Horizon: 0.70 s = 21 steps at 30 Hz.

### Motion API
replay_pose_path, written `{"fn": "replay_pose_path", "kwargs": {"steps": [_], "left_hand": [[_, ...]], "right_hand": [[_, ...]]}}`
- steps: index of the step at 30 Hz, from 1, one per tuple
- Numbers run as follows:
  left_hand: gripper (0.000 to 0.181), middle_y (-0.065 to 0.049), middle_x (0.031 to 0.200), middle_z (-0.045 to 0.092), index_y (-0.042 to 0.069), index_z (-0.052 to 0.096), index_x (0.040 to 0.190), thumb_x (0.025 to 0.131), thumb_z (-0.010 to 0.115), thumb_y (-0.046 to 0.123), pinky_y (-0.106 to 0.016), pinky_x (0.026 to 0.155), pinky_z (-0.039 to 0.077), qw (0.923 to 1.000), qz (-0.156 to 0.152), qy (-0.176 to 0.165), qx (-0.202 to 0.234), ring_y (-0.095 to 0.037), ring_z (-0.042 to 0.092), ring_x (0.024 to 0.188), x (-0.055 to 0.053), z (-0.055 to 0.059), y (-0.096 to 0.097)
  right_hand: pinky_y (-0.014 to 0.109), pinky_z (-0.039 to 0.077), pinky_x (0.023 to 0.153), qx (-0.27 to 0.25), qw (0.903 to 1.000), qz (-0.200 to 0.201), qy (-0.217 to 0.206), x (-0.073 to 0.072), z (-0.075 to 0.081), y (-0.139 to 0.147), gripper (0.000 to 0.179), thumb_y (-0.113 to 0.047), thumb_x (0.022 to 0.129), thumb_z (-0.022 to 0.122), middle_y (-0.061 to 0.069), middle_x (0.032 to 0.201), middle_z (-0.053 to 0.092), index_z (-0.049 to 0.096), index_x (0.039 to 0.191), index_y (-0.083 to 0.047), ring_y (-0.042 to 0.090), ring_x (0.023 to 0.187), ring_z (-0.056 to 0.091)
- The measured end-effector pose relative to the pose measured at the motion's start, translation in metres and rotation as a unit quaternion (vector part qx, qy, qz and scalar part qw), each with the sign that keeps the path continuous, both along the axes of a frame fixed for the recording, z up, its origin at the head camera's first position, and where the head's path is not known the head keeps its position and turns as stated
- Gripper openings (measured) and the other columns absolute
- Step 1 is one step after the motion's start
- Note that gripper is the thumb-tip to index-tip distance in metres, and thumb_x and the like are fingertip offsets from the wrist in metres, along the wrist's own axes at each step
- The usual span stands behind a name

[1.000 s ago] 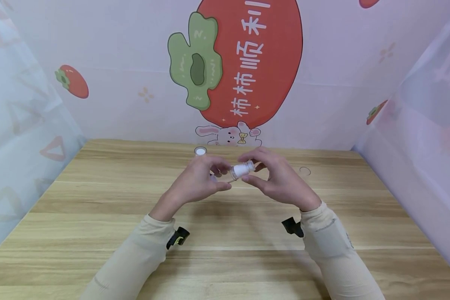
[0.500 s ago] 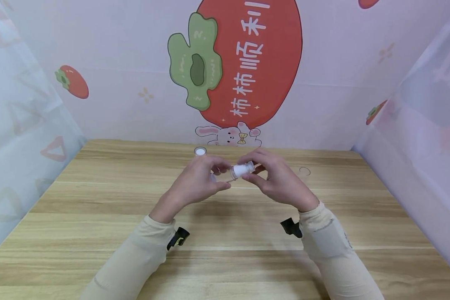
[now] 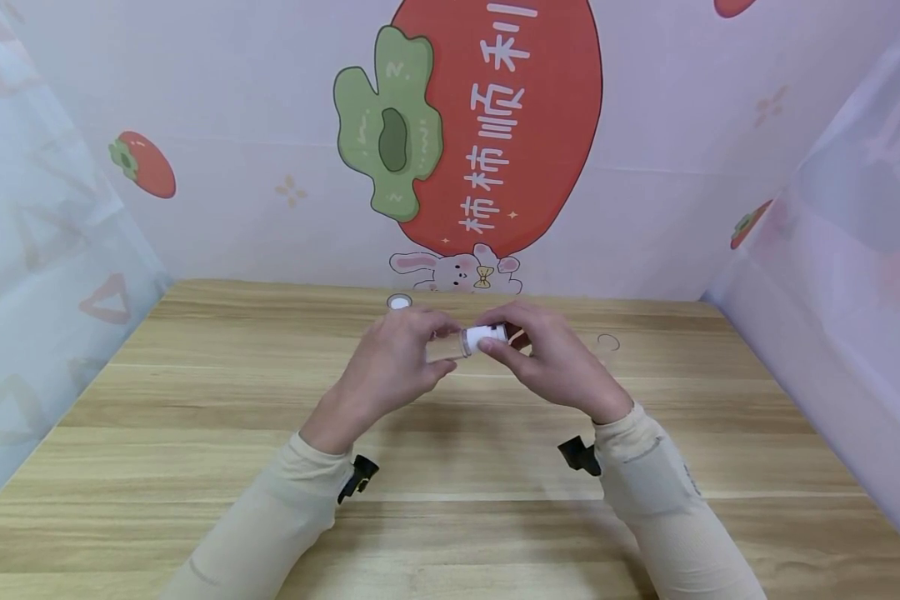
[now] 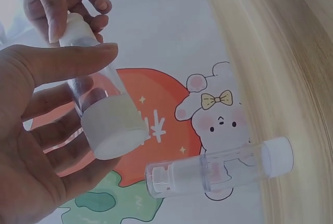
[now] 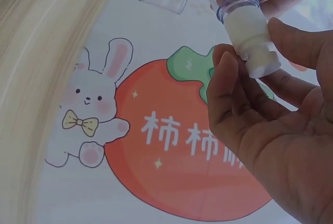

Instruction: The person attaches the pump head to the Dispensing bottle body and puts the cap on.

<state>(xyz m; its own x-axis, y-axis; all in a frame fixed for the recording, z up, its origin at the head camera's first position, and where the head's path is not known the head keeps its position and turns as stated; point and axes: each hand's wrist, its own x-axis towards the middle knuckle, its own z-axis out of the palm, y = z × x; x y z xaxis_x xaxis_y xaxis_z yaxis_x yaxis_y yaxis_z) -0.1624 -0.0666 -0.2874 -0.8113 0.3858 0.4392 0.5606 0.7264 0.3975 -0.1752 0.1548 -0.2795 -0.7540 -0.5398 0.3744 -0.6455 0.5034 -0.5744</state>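
My left hand (image 3: 390, 362) grips the clear barrel of a small pump bottle (image 3: 477, 338), thumb on one side and fingers round the other. Its white base (image 4: 114, 128) protrudes beyond that hand in the left wrist view. At the other end, my right hand (image 3: 558, 362) pinches the white collar and pump head (image 5: 255, 42) between thumb and fingers. The bottle lies tilted above the table, pump end to the right. Behind my left hand a second pump bottle (image 4: 223, 169) stands upright on its white base, with a clear cap over its pump.
The wooden table (image 3: 450, 533) ends at a white printed backdrop (image 3: 232, 217), with sheets along both sides. A thin dark curved strand (image 3: 609, 342) lies on the table right of my right hand.
My right thumb and fingers have shifted round the pump end, and the thumb now lies over the white collar. The bottle has levelled slightly. The second bottle has not moved.
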Motion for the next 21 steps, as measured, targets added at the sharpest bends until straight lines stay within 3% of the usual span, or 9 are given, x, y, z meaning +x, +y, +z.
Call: {"fn": "replay_pose_path", "kwargs": {"steps": [11, 21], "left_hand": [[0.039, -0.004, 0.105, 0.073, 0.011, 0.077, 0.108, 0.072, 0.093, 0.010, -0.040, 0.074, 0.058, 0.9969, 0.013, 0.068, -0.039, -0.022, 0.067, 0.091, 0.0003, -0.0015, 0.0011], [0.039, -0.003, 0.103, 0.073, 0.010, 0.077, 0.107, 0.072, 0.093, 0.011, -0.039, 0.072, 0.057, 0.9983, 0.003, 0.054, -0.021, -0.020, 0.068, 0.089, -0.0019, -0.0023, -0.0002]], "right_hand": [[0.034, 0.056, 0.074, 0.004, 0.9992, -0.024, -0.031, -0.0009, -0.0016, -0.0035, 0.017, -0.017, 0.099, 0.067, 0.000, 0.094, 0.068, 0.072, 0.112, -0.008, 0.017, 0.081, 0.060], [0.036, 0.054, 0.076, 0.011, 0.9985, -0.037, -0.039, -0.0004, 0.0004, -0.0026, 0.019, -0.021, 0.101, 0.066, -0.002, 0.092, 0.068, 0.073, 0.114, -0.009, 0.018, 0.080, 0.059]]}}
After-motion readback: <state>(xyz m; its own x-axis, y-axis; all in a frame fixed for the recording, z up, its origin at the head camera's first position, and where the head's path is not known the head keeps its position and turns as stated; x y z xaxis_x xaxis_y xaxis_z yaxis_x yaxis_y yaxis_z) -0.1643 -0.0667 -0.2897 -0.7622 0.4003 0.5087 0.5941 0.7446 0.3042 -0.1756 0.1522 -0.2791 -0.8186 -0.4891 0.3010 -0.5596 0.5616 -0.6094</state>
